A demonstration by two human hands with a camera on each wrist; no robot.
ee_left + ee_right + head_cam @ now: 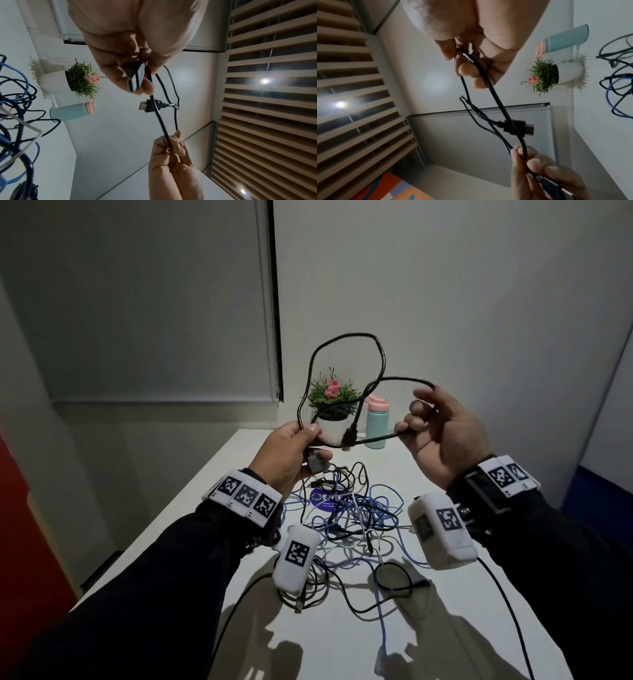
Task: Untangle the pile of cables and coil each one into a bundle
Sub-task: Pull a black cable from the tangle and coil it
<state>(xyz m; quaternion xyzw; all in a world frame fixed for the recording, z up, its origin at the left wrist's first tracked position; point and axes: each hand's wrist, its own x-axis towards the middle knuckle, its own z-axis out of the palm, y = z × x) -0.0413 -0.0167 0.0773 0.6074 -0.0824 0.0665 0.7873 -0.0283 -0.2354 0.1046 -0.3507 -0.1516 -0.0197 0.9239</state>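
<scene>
A black cable (346, 337) is held up above the table in loose loops. My left hand (298, 450) grips one plug (315, 465) and several strands of it, also seen in the left wrist view as the plug (137, 78) pinched between thumb and fingers. My right hand (442, 429) pinches the cable's strand (481, 66) to the right. The other plug (350, 435) dangles free between the hands, and shows as the plug (149, 106) and the plug (517, 128). Below lies the tangled pile of blue, black and white cables (349, 518).
A potted plant (332, 405) and a teal bottle with pink lid (376, 421) stand at the far end of the white table (342, 638). A blue round sticker (329, 499) lies under the pile. Walls close in behind and to the right.
</scene>
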